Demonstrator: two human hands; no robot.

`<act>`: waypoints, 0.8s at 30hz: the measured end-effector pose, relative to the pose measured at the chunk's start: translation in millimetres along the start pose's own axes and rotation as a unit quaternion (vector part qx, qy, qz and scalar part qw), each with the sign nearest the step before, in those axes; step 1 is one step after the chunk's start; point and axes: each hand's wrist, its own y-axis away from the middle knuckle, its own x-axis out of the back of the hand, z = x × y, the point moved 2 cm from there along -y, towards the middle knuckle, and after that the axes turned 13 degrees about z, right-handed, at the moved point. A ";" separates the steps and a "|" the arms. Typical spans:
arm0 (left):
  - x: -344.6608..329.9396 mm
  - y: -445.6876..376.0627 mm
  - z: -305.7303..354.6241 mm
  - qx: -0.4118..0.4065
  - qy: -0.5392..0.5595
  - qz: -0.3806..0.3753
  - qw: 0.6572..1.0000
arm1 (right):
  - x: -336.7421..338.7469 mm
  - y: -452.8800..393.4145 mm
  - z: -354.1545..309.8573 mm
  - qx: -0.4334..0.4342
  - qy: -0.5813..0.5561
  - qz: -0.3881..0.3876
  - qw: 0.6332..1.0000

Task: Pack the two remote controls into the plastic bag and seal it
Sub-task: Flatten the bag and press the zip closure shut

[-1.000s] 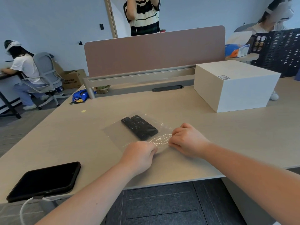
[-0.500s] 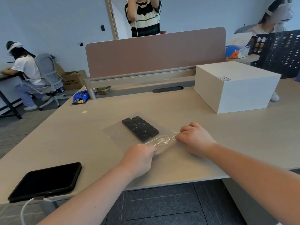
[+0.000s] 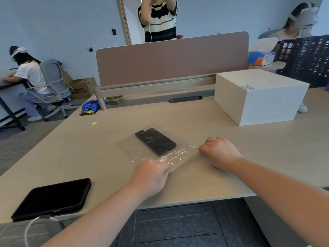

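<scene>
Two black remote controls lie side by side inside a clear plastic bag that rests flat on the light wooden desk. The bag's near edge is crinkled and stretched between my hands. My left hand pinches the near-left end of that edge. My right hand pinches its right end, fingers curled on the plastic. Both hands rest on the desk.
A black tablet with a white cable lies at the near left. A large white box stands at the right rear. A pink divider panel closes the back of the desk; a blue snack packet lies beside it. Other people are beyond.
My right hand has slid to the right along the bag's near edge, away from my left hand. The left hand has stayed at the left end.
</scene>
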 end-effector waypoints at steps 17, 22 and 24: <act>4.0 16.5 -16.1 -0.002 -0.013 0.056 0.998 | 29.1 0.3 -30.4 0.097 -0.135 0.075 0.983; 7.2 16.4 -18.7 0.026 0.009 0.058 0.998 | 12.2 4.0 -19.1 0.095 -0.064 0.062 0.991; 7.1 17.6 -19.2 0.031 0.014 0.052 0.998 | 8.5 7.9 -14.9 0.067 -0.062 0.072 0.993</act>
